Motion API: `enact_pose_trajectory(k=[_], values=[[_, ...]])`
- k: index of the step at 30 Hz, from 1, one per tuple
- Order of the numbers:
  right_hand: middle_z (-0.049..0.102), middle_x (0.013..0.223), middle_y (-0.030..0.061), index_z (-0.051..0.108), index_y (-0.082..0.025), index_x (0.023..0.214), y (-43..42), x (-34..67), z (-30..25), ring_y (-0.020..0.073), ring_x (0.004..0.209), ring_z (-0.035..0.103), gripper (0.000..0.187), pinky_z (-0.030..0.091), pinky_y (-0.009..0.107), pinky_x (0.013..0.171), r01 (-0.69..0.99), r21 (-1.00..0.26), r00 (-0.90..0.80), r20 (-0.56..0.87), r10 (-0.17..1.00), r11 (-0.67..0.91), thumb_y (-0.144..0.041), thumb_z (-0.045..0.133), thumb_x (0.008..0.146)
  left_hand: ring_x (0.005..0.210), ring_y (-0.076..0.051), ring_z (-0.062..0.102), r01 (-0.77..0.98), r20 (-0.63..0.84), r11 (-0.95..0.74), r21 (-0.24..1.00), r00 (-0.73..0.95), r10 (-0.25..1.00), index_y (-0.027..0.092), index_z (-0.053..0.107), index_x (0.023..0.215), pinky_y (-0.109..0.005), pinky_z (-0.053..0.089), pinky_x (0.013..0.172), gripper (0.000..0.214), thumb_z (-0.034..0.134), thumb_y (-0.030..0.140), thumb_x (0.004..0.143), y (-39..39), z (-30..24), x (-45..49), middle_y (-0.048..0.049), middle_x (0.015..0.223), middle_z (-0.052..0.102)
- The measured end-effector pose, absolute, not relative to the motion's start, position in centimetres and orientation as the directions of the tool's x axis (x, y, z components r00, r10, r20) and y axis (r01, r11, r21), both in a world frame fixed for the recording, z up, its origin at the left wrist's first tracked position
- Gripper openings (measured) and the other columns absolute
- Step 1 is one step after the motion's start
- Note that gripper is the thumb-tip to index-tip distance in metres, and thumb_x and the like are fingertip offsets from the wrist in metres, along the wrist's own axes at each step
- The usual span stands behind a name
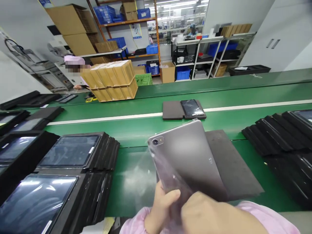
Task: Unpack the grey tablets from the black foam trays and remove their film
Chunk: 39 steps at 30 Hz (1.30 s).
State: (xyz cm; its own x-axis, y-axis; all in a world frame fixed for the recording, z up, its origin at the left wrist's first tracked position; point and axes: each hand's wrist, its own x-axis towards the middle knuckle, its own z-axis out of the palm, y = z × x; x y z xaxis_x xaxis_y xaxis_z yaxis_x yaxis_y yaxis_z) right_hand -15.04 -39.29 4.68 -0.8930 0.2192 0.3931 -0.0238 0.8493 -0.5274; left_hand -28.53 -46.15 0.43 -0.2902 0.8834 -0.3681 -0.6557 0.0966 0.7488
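I hold a grey tablet (187, 156) back side up, its camera lens at the upper left corner, tilted above the green workbench. A clear plastic film (168, 177) hangs off its near left edge. My left hand (159, 208) grips the tablet's lower left edge with the thumb on the film. My right hand (207, 211) is closed at the tablet's near edge, fingers hidden behind its back. Under the tablet lies a dark foam pad (231, 165).
Stacked black trays with tablets (70, 152) fill the left; empty black trays (280, 136) lie right. On the conveyor belt (146, 107) rests another tablet on a foam pad (192, 109). Wrapped cardboard boxes (112, 81) and a person in pink stand beyond; shelving fills the back.
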Motion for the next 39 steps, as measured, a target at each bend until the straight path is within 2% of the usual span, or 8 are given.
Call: enact_pose_trajectory(k=[5,9,14,18,23,26,32,39], values=[[0.059,0.065,-0.0024,0.054,-0.023,0.087,-35.0,-10.8,4.0,0.0132,0.049,0.052,0.016,0.044,0.025,0.047,0.496,-0.803,-0.3,0.199,0.933,0.331,-0.03,0.062,0.075,0.064,-0.024,0.066,-0.702,-0.477,0.141,0.698,-0.308,0.823,0.015,0.068,0.081,-0.036,0.054,0.061,0.046,0.085,0.029,0.041,-45.8,0.4,-28.9,-0.008,0.074,0.072],[0.07,0.086,0.0052,0.059,-0.02,0.094,-34.2,-10.6,1.8,0.021,0.078,0.065,0.025,0.052,0.034,0.07,0.371,-0.927,-0.442,-0.116,0.889,0.063,-0.038,0.056,0.078,0.069,-0.027,0.068,-0.685,-0.53,0.167,0.709,-0.361,0.767,0.016,0.065,0.079,-0.037,0.055,0.065,0.051,0.087,0.038,0.039,-45.6,0.8,-29.3,-0.0089,0.076,0.073],[0.072,0.086,0.0075,0.063,-0.017,0.096,-33.1,-7.8,3.8,0.0244,0.078,0.068,0.041,0.054,0.037,0.069,0.156,-0.972,-0.404,-0.223,0.887,-0.173,-0.052,0.058,0.075,0.059,-0.025,0.067,-0.641,-0.629,0.275,0.717,-0.424,0.651,0.018,0.063,0.084,-0.032,0.053,0.054,0.048,0.083,0.034,0.044,-45.9,1.3,-31.7,-0.0021,0.062,0.07],[0.072,0.092,0.0076,0.058,-0.02,0.121,-32.0,-4.5,7.7,0.0243,0.079,0.069,0.045,0.055,0.037,0.072,0.48,-0.87,-0.217,0.008,0.976,0.113,-0.039,0.054,0.081,0.05,-0.022,0.063,-0.639,-0.658,0.255,0.726,-0.539,0.525,0.019,0.062,0.078,-0.028,0.049,0.047,0.044,0.074,0.019,0.036,-46.2,2.3,-33.9,0.0016,0.056,0.067],[0.064,0.114,0.0264,0.052,-0.007,0.128,-31.4,-8.1,4.9,0.0297,0.062,0.07,0.048,0.055,0.04,0.056,0.954,-0.157,-0.246,0.081,0.966,0.256,-0.012,0.046,0.08,0.043,-0.018,0.055,-0.709,-0.681,0.187,0.68,-0.517,0.518,0.019,0.056,0.061,-0.028,0.046,0.042,0.032,0.058,0.01,0.031,-46.1,2.7,-33.9,0.0044,0.05,0.064],[0.065,0.114,0.0239,0.061,-0.008,0.113,-31.8,-11.1,1.6,0.0288,0.075,0.071,0.034,0.056,0.037,0.064,0.898,-0.211,-0.409,-0.074,0.91,0.386,-0.013,0.048,0.082,0.042,-0.017,0.053,-0.727,-0.687,0.202,0.657,-0.466,0.557,0.018,0.053,0.056,-0.027,0.045,0.042,0.026,0.055,0.01,0.032,-45.8,2.6,-32.9,0.0034,0.049,0.062],[0.062,0.063,-0.0011,0.057,-0.019,0.081,-31.6,-12.2,2.4,0.0131,0.055,0.059,0.025,0.046,0.021,0.047,0.47,-0.854,-0.583,-0.109,0.805,0.225,-0.035,0.04,0.088,0.044,-0.016,0.053,-0.68,-0.621,0.235,0.695,-0.402,0.674,0.017,0.057,0.06,-0.025,0.043,0.042,0.028,0.049,0.013,0.034,-45.1,2.7,-31.6,0.0013,0.052,0.06],[0.048,0.05,-0.001,0.041,-0.021,0.054,-31.9,-13.6,5.2,0.012,0.047,0.045,0.034,0.032,0.023,0.047,0.547,-0.586,-0.611,0.207,0.764,0.597,-0.029,0.04,0.087,0.043,-0.011,0.043,-0.583,-0.491,0.189,0.79,-0.417,0.765,0.016,0.056,0.056,-0.022,0.035,0.041,0.021,0.048,0.014,0.036,-43.6,3.0,-30.7,0.0033,0.048,0.053]])
